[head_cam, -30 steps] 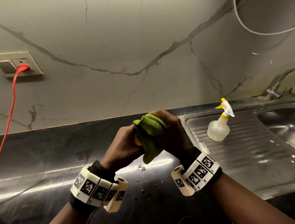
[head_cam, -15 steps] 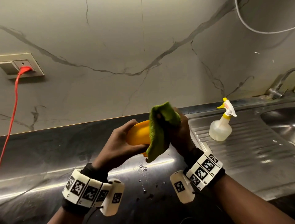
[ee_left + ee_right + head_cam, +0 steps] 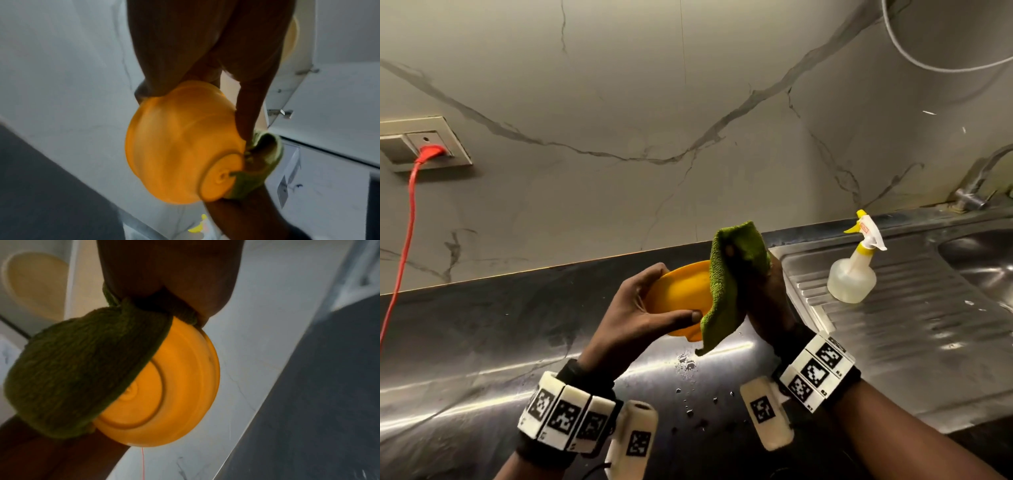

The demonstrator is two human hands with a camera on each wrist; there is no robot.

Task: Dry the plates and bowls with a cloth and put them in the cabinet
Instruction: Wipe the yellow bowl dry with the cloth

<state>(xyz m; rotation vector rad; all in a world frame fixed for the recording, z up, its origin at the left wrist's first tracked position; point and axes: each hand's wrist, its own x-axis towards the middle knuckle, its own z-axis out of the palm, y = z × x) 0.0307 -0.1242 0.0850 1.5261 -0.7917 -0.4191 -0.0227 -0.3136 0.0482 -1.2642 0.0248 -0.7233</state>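
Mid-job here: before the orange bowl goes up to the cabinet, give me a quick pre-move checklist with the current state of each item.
1. Left hand grips the orange bowl by its rim: ok.
2. Right hand holds the green cloth against the bowl: ok.
3. Bowl fully dry: cannot tell; the cloth covers part of it.
4. Bowl clear of the counter: ok, held above it.
5. Spray bottle out of the way: ok, it stands on the drainboard to the right.
6. Cabinet door open: cannot tell.
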